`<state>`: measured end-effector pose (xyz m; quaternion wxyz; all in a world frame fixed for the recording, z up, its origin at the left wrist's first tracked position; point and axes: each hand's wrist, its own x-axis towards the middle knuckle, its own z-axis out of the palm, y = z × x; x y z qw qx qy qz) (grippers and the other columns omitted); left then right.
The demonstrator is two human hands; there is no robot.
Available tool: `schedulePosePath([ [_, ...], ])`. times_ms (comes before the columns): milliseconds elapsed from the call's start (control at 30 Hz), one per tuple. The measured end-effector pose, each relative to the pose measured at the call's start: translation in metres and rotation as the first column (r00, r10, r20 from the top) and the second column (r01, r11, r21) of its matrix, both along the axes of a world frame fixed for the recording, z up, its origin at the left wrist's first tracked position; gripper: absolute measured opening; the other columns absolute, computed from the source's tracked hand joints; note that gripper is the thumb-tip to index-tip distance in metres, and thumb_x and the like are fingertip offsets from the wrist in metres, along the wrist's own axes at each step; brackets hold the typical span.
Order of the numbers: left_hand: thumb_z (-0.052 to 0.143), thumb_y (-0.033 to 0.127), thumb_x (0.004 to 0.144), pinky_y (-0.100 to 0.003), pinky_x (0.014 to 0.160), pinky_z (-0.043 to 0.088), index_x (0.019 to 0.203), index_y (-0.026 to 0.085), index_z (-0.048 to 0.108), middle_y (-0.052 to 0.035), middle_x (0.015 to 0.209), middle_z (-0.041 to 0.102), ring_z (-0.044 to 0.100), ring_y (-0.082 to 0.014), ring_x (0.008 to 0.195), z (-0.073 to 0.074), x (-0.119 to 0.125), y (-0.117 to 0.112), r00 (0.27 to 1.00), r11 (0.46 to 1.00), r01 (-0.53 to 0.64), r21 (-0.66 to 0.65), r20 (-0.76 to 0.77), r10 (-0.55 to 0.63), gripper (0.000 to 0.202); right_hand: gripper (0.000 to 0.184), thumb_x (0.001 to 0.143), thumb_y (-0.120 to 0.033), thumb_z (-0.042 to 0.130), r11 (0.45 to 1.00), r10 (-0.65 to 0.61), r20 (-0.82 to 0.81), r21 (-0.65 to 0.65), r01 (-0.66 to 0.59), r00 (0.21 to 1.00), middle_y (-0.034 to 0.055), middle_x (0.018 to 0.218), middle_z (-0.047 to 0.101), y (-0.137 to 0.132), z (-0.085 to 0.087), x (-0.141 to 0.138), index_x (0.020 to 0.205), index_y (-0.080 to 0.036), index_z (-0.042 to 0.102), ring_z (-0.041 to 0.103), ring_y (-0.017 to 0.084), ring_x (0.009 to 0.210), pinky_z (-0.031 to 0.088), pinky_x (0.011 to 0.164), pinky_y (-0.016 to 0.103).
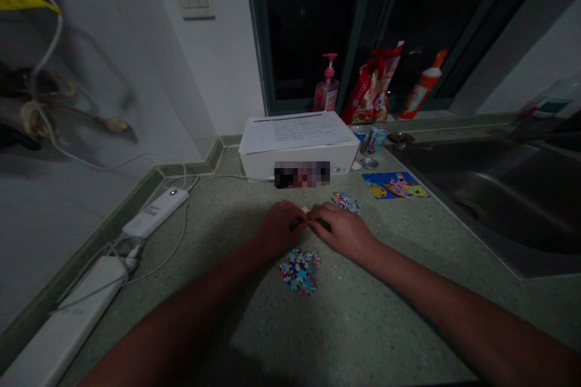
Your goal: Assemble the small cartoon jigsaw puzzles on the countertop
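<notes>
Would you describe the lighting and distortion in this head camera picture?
In the head view, light is dim, the left hand and right hand fall in shadow, the counter's edges bow from wide-angle distortion, and a pixelated patch blurs the white box.

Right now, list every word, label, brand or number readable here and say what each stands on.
None can be quoted.
Printed sheet on the white box: lines of text, too small to read.
Patch on the box front: blurred out, unreadable.
Pink pump bottle: label too small.
Red printed bag: print too blurred.
Drink can: print too small.
</notes>
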<state>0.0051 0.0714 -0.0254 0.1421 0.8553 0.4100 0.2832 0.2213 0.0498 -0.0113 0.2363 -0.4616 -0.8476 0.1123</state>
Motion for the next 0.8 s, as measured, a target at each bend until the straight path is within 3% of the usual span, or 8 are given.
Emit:
schedulePosePath([
  [800, 0.066, 0.02, 0.092, -0.039, 0.092, 0.056, 0.097, 0.023, 0.075, -0.0041, 0.095, 0.076, 0.07, -0.0224, 0.095, 0.0002, 0.0001, -0.0031, 0.998, 1.0, -0.007, 0.027, 0.07, 0.005, 0.01, 0.013, 0.095, -0.023, 0.056, 1.0, 0.013, -0.092, 0.013, -0.012, 0.996, 0.0051, 0.093, 0.071, -0.0017, 0.0048, -0.0007, 0.095, -0.022, 0.069, 0.066, 0.019, 0.08, 0.046, 0.071, 0.031],
])
